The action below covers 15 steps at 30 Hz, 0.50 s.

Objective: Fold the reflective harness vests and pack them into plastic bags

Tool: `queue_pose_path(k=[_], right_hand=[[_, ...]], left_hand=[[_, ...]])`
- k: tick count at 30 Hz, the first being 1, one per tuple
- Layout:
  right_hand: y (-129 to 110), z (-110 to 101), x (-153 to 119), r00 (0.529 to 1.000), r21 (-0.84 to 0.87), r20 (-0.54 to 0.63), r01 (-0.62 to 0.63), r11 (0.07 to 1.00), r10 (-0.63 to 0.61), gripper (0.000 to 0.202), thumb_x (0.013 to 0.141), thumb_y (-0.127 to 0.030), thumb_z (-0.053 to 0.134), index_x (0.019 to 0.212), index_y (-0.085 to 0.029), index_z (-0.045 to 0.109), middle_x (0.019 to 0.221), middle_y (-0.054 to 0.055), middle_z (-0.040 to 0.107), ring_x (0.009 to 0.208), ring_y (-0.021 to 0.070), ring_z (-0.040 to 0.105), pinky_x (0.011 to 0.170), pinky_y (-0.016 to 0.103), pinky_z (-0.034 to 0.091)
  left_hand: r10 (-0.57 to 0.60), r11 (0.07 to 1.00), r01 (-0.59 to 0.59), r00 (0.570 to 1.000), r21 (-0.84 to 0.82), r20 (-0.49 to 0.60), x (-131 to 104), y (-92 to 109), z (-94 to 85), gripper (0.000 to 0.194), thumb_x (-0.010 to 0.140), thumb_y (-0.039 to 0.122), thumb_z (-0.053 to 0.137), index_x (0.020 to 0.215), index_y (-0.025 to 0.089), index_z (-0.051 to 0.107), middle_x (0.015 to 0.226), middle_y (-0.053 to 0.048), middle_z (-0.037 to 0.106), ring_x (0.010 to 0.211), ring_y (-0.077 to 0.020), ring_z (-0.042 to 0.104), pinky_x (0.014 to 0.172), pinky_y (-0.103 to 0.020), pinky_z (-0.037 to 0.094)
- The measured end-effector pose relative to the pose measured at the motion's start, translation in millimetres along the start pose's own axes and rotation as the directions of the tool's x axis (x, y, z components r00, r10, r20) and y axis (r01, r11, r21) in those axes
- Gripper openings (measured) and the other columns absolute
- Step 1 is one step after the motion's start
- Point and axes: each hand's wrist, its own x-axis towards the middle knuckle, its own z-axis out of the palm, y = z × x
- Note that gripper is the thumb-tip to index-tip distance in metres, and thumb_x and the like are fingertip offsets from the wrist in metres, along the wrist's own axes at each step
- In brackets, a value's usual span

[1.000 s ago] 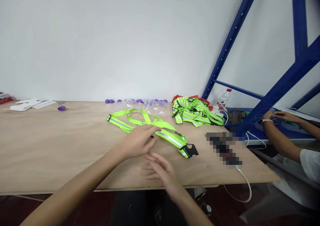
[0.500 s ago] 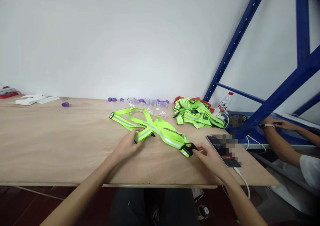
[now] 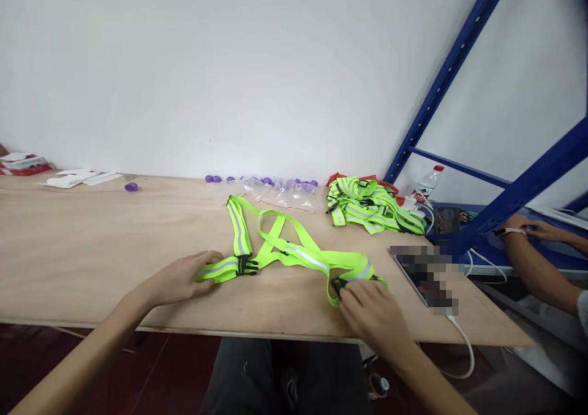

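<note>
A neon-yellow reflective harness (image 3: 303, 257) with grey stripes lies loosely looped on the wooden table. My left hand (image 3: 181, 278) is closed on the end of one of its straps, at the left. Just right of those fingers, a black prong buckle (image 3: 247, 265) on the strap points to the right, unfastened. My right hand (image 3: 374, 311) is closed over the other end, where a black buckle piece (image 3: 339, 285) partly shows beside the fingertips. The rest of that piece is hidden under the hand.
More reflective harnesses (image 3: 372, 206) are heaped at the back right. Clear plastic bags (image 3: 285, 193) and purple caps (image 3: 214, 179) lie along the wall. A phone (image 3: 422, 280) with a white cable sits right, near a blue rack post (image 3: 496, 219). Another person's arms (image 3: 528, 249) are beyond it.
My left hand has moved left, drawing its strap end and the prong buckle out. My right hand has turned over the other buckle, and the harness has spread differently.
</note>
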Motion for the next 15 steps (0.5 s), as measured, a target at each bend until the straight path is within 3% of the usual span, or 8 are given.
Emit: queue_pose_path(k=[2,4,7,9,12,15], right_hand=[[-22.8,8.7,-1.5,0.997,0.048,0.07,0.032,0.998,-0.035,0.017,0.093,-0.015,0.055,0.08,-0.022,0.065,0.073,0.005,0.066,0.072,0.0208,0.06,0.071,0.035,0.04],[-27.8,10.0,-0.3,0.988,0.161,0.153,0.005,0.987,-0.03,0.006,0.091,-0.023,0.063,0.086,-0.021,0.066,0.079,0.005,0.068,0.075,0.0218,0.062,0.071,0.034,0.043],[-10.8,1.4,5.3,0.966,0.344,0.259,-0.088,0.935,-0.005,0.022,0.084,-0.033,0.075,0.101,-0.022,0.068,0.101,0.008,0.072,0.093,0.025,0.067,0.079,0.036,0.05],[5.2,-5.6,10.6,0.949,0.4,0.315,-0.151,0.904,0.019,0.036,0.08,-0.032,0.078,0.114,-0.024,0.067,0.118,0.01,0.07,0.108,0.0275,0.065,0.089,0.04,0.051],[21.3,-9.9,20.6,0.91,0.431,0.414,-0.208,0.878,0.013,0.053,0.077,-0.031,0.078,0.127,-0.026,0.064,0.134,0.011,0.064,0.124,0.0314,0.059,0.102,0.049,0.045],[23.8,-6.0,32.3,0.852,0.47,0.523,-0.269,0.841,-0.02,0.055,0.075,-0.031,0.078,0.128,-0.025,0.064,0.132,0.011,0.067,0.123,0.0324,0.059,0.105,0.05,0.043]], left_hand=[[-0.03,0.999,0.03,0.999,0.024,0.024,-3.7,1.0,-0.7,0.059,0.085,0.046,0.059,0.141,0.026,0.052,0.136,-0.007,0.063,0.118,-0.0305,0.062,0.095,-0.037,0.049],[-0.046,0.997,0.044,0.999,0.06,0.021,-4.6,4.3,-6.1,0.064,0.085,0.056,0.061,0.142,0.028,0.051,0.135,-0.008,0.062,0.117,-0.0312,0.063,0.094,-0.037,0.049],[0.021,0.992,-0.009,0.995,0.127,-0.096,0.1,17.8,-13.6,0.056,0.089,0.061,0.055,0.134,0.027,0.058,0.132,-0.009,0.062,0.114,-0.0308,0.063,0.094,-0.038,0.048],[0.122,0.984,-0.097,0.978,0.147,-0.171,7.2,34.6,-9.2,0.045,0.096,0.055,0.048,0.124,0.024,0.063,0.127,-0.009,0.064,0.112,-0.0287,0.062,0.093,-0.037,0.048],[0.301,0.948,-0.282,0.946,0.148,-0.121,21.9,69.0,19.2,0.033,0.102,0.039,0.04,0.113,0.021,0.065,0.112,-0.009,0.069,0.104,-0.0253,0.065,0.089,-0.036,0.049],[0.47,0.876,-0.455,0.88,0.157,-0.071,39.4,102.0,61.6,0.031,0.101,0.033,0.044,0.122,0.018,0.061,0.126,-0.013,0.064,0.117,-0.0265,0.06,0.1,-0.039,0.047]])
